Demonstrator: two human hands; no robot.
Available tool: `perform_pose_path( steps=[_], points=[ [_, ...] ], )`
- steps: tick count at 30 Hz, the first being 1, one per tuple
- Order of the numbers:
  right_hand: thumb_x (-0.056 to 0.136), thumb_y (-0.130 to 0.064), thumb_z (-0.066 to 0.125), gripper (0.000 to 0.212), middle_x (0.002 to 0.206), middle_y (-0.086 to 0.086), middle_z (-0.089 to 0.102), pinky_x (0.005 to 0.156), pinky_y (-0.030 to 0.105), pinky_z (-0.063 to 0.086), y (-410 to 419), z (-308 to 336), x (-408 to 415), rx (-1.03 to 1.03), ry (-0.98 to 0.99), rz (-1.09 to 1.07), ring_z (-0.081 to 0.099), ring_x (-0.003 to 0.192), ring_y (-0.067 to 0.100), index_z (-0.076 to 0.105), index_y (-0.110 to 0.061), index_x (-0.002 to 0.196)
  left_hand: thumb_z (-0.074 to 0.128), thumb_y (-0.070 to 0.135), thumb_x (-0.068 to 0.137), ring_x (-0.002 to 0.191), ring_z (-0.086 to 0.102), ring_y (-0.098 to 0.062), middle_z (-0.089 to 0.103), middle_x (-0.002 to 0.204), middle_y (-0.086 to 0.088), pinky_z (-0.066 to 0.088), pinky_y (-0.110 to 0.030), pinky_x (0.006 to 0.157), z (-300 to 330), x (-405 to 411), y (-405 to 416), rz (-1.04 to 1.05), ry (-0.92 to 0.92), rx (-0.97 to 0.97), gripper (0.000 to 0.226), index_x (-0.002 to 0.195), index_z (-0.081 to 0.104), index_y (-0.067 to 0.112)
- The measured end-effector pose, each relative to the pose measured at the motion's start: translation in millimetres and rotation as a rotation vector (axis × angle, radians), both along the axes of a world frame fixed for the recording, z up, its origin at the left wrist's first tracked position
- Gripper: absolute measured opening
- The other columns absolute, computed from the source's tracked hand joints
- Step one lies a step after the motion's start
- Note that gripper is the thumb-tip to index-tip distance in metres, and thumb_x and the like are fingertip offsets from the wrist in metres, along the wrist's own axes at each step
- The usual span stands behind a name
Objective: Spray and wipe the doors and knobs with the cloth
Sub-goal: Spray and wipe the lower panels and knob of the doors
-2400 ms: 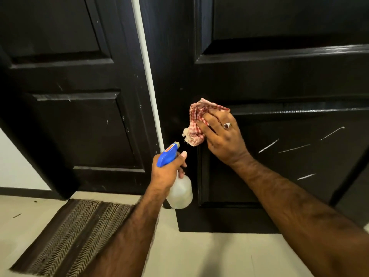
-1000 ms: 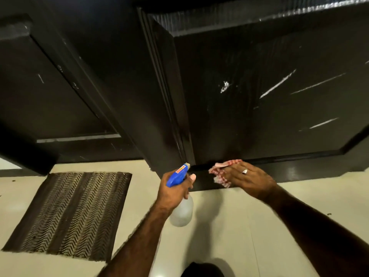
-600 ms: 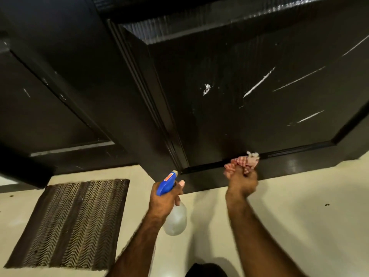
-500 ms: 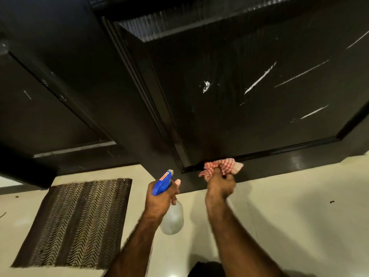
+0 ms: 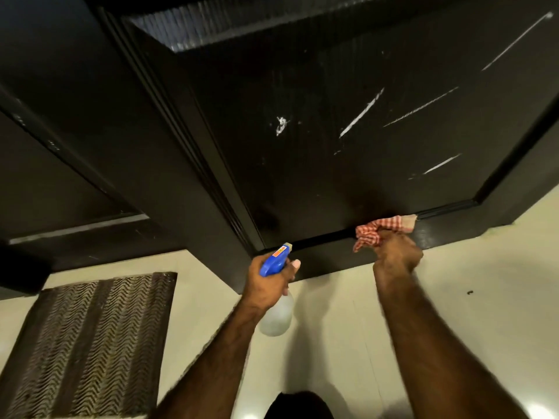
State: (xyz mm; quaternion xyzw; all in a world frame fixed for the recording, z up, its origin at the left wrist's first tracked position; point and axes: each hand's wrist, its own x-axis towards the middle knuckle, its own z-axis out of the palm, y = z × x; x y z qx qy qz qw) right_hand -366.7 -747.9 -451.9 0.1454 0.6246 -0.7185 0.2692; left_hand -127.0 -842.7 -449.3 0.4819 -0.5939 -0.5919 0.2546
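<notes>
my right hand [image 5: 397, 254] covers most of the checked cloth [image 5: 381, 228], so i can't see how much of it is bunched inside the fist. my left hand [image 5: 266, 282] hides the neck and trigger of the spray bottle [image 5: 277, 316]; its small label is too tiny to read. the door [image 5: 332, 146] runs off the top and right edges, no knob in view. the floor mat [image 5: 90, 346] is cut off at the bottom left. both forearms look motion-blurred.
</notes>
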Motion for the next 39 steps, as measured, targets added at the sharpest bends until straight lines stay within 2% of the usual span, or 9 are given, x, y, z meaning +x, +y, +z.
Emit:
perform_pose_path(
  steps=[5, 12, 15, 18, 24, 27, 31, 34, 39],
  points=[
    [0.095, -0.011, 0.074, 0.009, 0.099, 0.002, 0.075, 0.076, 0.031, 0.053, -54, -29, 82, 0.171, 0.021, -0.082, 0.073, 0.091, 0.026, 0.077, -0.009, 0.104, 0.085, 0.016, 0.089, 0.055, 0.06, -0.014, 0.063, 0.07, -0.009, 0.052, -0.028, 0.05, -4, -8, 5, 0.019, -0.052, -0.024, 0.021, 0.083, 0.067, 0.007],
    [0.088, 0.014, 0.07, 0.023, 0.095, 0.021, 0.078, 0.054, 0.032, 0.061, -37, -10, 61, 0.048, -0.12, 0.23, 0.07, 0.062, 0.022, 0.068, -0.008, 0.08, 0.087, 0.017, 0.087, 0.049, 0.054, -0.018, 0.063, 0.067, -0.011, 0.051, -0.029, 0.049, -1, -31, -1, -0.003, -0.086, -0.06, 0.027, 0.091, 0.067, -0.001],
    [0.095, 0.018, 0.057, 0.031, 0.063, 0.01, 0.072, 0.033, 0.02, 0.046, -5, -1, -12, 0.072, -0.025, 0.178, 0.057, 0.033, 0.006, 0.057, -0.003, 0.071, 0.087, 0.022, 0.088, 0.052, 0.056, -0.017, 0.066, 0.069, -0.006, 0.051, -0.03, 0.052, 1, -51, 1, -0.058, -0.06, -0.034, 0.029, 0.101, 0.07, 0.002],
    [0.096, 0.001, 0.065, 0.006, 0.088, 0.015, 0.076, 0.043, 0.018, 0.053, 29, -1, -103, 0.05, 0.019, -0.059, 0.063, 0.048, 0.009, 0.071, 0.003, 0.094, 0.084, 0.025, 0.09, 0.054, 0.056, -0.018, 0.064, 0.068, -0.007, 0.052, -0.03, 0.054, 5, -78, 5, -0.159, -0.066, -0.055, 0.026, 0.088, 0.069, 0.004],
    [0.099, -0.007, 0.062, 0.031, 0.098, 0.003, 0.07, 0.074, 0.028, 0.057, 56, -11, -146, 0.065, 0.116, -0.193, 0.074, 0.076, 0.021, 0.067, -0.004, 0.13, 0.083, 0.029, 0.091, 0.053, 0.055, -0.016, 0.062, 0.068, -0.01, 0.053, -0.029, 0.055, 12, -117, 16, -0.257, -0.091, -0.093, 0.033, 0.075, 0.063, 0.009],
    [0.101, -0.016, 0.065, 0.012, 0.092, 0.001, 0.071, 0.075, 0.035, 0.053, 17, -10, -87, 0.234, 0.136, -0.303, 0.07, 0.087, 0.027, 0.075, -0.012, 0.105, 0.082, 0.023, 0.092, 0.052, 0.054, -0.016, 0.062, 0.067, -0.009, 0.051, -0.027, 0.052, 16, -124, 17, -0.224, -0.076, -0.082, 0.032, 0.078, 0.064, 0.002],
    [0.094, -0.013, 0.075, 0.017, 0.069, -0.001, 0.067, 0.053, 0.024, 0.047, 3, -27, -25, 0.197, 0.166, -0.017, 0.062, 0.065, 0.018, 0.072, -0.011, 0.077, 0.081, 0.022, 0.093, 0.054, 0.055, -0.013, 0.062, 0.07, -0.008, 0.054, -0.024, 0.053, 15, -126, 16, -0.227, -0.135, -0.091, 0.029, 0.091, 0.067, -0.003],
    [0.083, -0.008, 0.086, 0.019, 0.07, 0.001, 0.072, 0.06, 0.031, 0.062, 22, -23, -61, 0.223, 0.141, 0.171, 0.072, 0.065, 0.02, 0.071, -0.013, 0.073, 0.083, 0.027, 0.091, 0.055, 0.057, -0.012, 0.064, 0.073, -0.009, 0.055, -0.024, 0.055, 11, -131, 19, -0.246, -0.161, -0.086, 0.03, 0.092, 0.069, 0.001],
    [0.071, 0.0, 0.088, 0.019, 0.082, 0.009, 0.069, 0.049, 0.022, 0.047, 64, -4, -170, 0.471, 0.271, 0.169, 0.064, 0.072, 0.024, 0.07, -0.004, 0.078, 0.081, 0.024, 0.093, 0.052, 0.052, -0.013, 0.059, 0.07, -0.013, 0.051, -0.024, 0.053, 14, -155, 34, -0.332, -0.128, -0.099, 0.037, 0.079, 0.059, -0.001]
  ],
)
